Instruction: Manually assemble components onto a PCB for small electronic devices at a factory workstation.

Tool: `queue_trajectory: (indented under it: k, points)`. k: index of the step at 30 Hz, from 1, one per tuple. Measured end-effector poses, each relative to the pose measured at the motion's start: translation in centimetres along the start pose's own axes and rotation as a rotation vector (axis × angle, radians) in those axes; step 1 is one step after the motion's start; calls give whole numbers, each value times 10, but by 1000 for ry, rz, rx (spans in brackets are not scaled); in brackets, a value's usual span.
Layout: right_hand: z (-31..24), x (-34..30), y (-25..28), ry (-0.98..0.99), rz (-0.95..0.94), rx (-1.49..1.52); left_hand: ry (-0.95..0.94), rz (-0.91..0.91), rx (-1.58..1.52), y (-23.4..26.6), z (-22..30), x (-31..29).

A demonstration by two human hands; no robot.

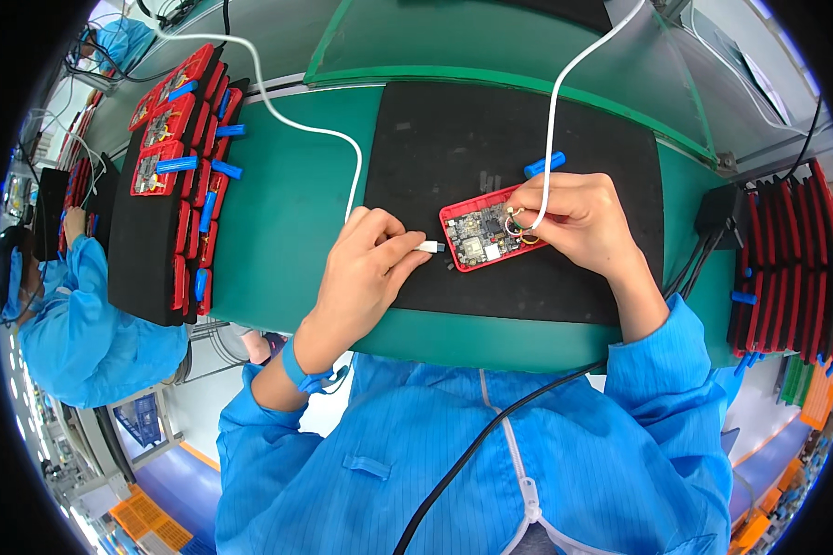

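My left hand (366,268) pinches a white cable plug (428,247) between thumb and fingers, its metal tip just left of a red case (466,269). The plug and the case appear slightly apart. Inside the case lies a circuit board (477,242) with small chips and thin coloured wires at its right end. Over that end, my right hand (585,222) is closed on the end of a second white cable (553,111); its fingertips partly cover a small pale connector. A blue cylinder (544,165), resembling a battery cell, lies beyond the case.
Under the case is a black mat (528,301) on a green table (282,176). Red cases with blue cylinders are stacked on black foam (143,250) at left; more red-edged stacks (791,268) stand at right. A green-edged clear panel (518,85) borders the back. A co-worker (88,314) sits at far left.
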State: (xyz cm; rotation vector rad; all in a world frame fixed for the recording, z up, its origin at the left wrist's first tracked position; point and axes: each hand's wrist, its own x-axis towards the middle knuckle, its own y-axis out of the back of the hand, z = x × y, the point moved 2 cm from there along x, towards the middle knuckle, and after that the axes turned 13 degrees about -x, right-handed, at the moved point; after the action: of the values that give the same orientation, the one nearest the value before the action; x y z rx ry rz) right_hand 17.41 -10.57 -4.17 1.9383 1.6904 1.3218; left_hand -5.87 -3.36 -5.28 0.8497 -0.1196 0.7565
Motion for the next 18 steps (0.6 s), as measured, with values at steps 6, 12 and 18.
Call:
queue_trajectory:
  k: [6,12,18]
  points:
    - [0,1,1,5,-1,-31,-1,25,-64,-9,2,-2]
    - [-1,1,2,-1,-9,-57,-16,48,27,-9,2,-2]
    - [-1,1,2,-4,-21,-57,-80,47,-5,-10,-2,0]
